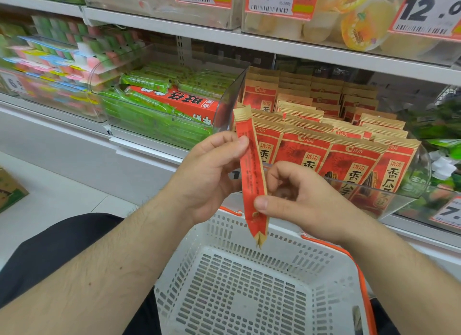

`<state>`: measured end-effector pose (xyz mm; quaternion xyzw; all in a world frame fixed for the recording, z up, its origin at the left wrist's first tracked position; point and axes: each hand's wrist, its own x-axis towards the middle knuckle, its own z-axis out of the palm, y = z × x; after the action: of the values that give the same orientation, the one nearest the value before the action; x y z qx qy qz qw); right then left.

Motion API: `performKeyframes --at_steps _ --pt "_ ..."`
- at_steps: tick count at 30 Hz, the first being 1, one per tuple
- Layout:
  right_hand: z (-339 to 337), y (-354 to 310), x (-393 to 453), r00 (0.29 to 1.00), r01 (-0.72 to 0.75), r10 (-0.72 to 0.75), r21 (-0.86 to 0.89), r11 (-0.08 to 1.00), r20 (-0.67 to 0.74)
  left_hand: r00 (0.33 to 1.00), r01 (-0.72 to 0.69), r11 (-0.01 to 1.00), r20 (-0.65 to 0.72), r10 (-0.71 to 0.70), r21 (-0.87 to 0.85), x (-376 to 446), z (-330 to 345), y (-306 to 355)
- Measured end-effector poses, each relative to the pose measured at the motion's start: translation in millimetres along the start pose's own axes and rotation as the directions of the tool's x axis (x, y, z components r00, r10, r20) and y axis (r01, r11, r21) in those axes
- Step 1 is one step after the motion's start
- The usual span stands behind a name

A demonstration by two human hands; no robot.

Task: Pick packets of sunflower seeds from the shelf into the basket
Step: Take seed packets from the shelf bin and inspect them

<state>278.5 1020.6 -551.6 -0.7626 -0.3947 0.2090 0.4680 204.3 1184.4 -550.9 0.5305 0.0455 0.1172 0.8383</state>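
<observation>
You are pinching seed packet [250,170] edge-on: left hand [209,175] gripping top, right hand [296,195] bottom; light, crinkly, probably slippery; hovering over basket [249,284]

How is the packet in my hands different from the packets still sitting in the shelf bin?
The held packet is seen edge-on, a narrow red strip above the white basket; the shelf packets face forward, showing their printed fronts. The held one is pinched by the left hand and right hand; the shelf ones stand packed in rows in a clear bin. Both share red-and-tan wrapping.
</observation>
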Motion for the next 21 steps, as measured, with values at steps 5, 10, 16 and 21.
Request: performKeyframes --at_steps 5,10,16,21 --pt "-0.5 2.1 1.2 1.000 -0.020 0.020 0.003 1.000 0.011 0.993 -0.022 1.000 0.117 0.020 0.016 0.3 -5.9 -4.3" --pt "2.0 1.4 -4.0 0.999 0.036 -0.027 -0.197 0.980 0.046 0.945 -0.149 0.977 0.313 0.094 0.155 -1.1 -10.2 -4.4" --pt "-11.6 -8.4 -4.1 0.995 0.096 -0.094 0.073 0.993 -0.026 0.938 -0.290 0.856 0.303 0.166 0.429 -3.3 -13.1 -5.8" --pt "-12.0 -9.1 -3.7 0.999 0.032 -0.035 0.269 0.963 0.005 0.924 -0.312 0.808 0.359 0.135 0.500 -4.6 -9.6 -10.0"
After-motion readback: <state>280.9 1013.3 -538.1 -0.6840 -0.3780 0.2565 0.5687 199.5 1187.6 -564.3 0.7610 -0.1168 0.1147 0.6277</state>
